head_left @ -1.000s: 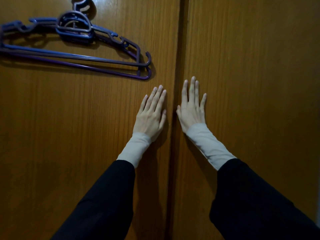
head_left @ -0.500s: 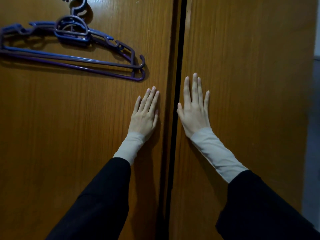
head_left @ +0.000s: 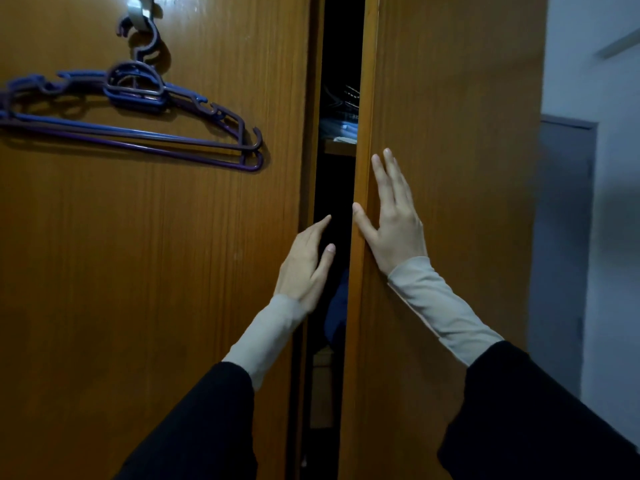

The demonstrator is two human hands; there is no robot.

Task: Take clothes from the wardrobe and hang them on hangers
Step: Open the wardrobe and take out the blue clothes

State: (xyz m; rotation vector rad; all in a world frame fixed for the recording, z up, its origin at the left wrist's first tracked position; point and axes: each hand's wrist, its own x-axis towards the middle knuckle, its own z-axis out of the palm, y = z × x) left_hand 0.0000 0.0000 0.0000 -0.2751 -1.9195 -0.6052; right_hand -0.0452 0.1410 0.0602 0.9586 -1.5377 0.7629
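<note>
Two wooden wardrobe doors fill the view, the left door (head_left: 156,271) and the right door (head_left: 450,168), with a dark gap between them. My right hand (head_left: 394,220) lies flat on the right door, thumb hooked on its inner edge. At the gap, my left hand (head_left: 306,265) has its fingers reaching past the left door's edge. Blue and purple plastic hangers (head_left: 138,112) hang from a hook (head_left: 140,12) on the left door. Inside the gap I see folded clothes on a shelf (head_left: 341,128) and a dark blue garment (head_left: 337,313) lower down.
A pale wall (head_left: 588,64) and a grey panel (head_left: 561,237) show past the right door's outer edge. A light brown box-like shape (head_left: 322,389) sits low inside the gap.
The doors were shut a second ago. The right door has swung out and the gap has widened. My left hand has slid from the left door's face to the gap.
</note>
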